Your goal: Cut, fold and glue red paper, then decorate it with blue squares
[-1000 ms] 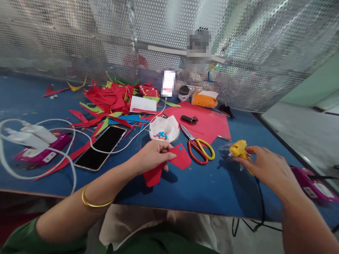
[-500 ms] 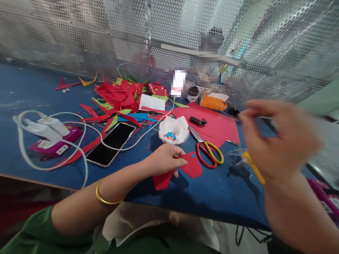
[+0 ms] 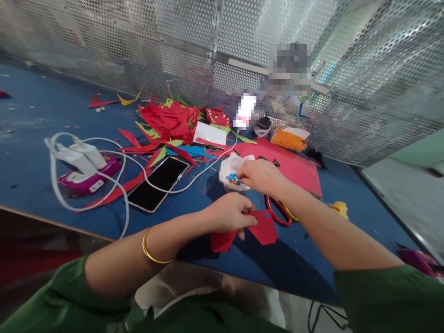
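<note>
My left hand (image 3: pixel 231 212) pinches a folded red paper piece (image 3: pixel 265 227) near the table's front edge; a small blue square shows at the paper's upper corner. Behind it stands a small bowl lined with white paper (image 3: pixel 227 162), holding small blue and orange bits (image 3: pixel 233 178). My right hand (image 3: pixel 263 175) reaches into the bowl's right side, its fingers closed together at the bits; whatever is between the fingertips is hidden. Scissors with red and yellow handles (image 3: pixel 282 217) lie under my right forearm, partly covered.
A dark phone (image 3: pixel 157 185), white cables, chargers and a purple power strip (image 3: pixel 92 181) lie left. Red and green paper scraps (image 3: pixel 169 121) are heaped behind. A red sheet (image 3: pixel 301 171) and an orange packet (image 3: pixel 289 139) lie right of a lit phone (image 3: pixel 246 111).
My right hand has moved from the raised right side down and left to the bowl, now covering part of the scissors. My left hand still holds the red paper. The view has shifted slightly.
</note>
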Available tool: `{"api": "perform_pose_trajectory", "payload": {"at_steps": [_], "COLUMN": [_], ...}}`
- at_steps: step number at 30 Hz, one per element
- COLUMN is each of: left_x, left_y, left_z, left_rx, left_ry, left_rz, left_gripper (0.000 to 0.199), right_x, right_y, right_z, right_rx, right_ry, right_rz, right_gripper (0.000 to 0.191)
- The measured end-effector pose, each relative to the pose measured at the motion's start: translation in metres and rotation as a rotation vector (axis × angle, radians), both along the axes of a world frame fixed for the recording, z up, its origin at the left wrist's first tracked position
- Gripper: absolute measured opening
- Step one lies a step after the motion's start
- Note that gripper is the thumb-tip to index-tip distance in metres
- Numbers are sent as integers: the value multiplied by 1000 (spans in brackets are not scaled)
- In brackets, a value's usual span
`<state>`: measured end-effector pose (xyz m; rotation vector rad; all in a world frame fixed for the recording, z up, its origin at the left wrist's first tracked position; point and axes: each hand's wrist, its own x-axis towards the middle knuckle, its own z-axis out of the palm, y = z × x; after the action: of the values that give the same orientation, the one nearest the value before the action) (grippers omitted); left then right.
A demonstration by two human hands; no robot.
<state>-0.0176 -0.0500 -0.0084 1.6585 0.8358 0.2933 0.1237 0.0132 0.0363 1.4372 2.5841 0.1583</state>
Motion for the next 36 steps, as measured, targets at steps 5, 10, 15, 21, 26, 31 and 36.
{"api": "perform_pose_trajectory", "payload": {"at_steps": [5, 10, 15, 21, 26, 31, 36], "left_x": [0, 1, 0, 0, 0, 0, -1], "left_y": [-2, -1, -1, -1, -1, -1, 0], "left_z": [1, 0, 2, 3, 2, 4, 3], "left_rx": [5, 8, 30, 0, -7, -2, 10], "left_ry": [-10, 4, 30, 9, 12, 31, 37], "left_rz": [-6, -6, -6, 7, 0, 7, -14], "left_gripper": [12, 11, 12, 13, 13, 13, 11], "right_x": [-4, -14, -17, -19, -18, -14, -10], "right_y": [7, 14, 18, 18, 19, 22, 24], "right_z": [-8, -18, -22, -21, -23, -27, -28], "right_rx": [25, -4, -16, -34, -41, -61, -58], "right_ry": [66, 105, 98, 87, 101, 157, 269], "right_rz": [39, 104, 119, 108, 85, 51, -10], "right_gripper": [24, 23, 24, 25, 26, 24, 22]}}
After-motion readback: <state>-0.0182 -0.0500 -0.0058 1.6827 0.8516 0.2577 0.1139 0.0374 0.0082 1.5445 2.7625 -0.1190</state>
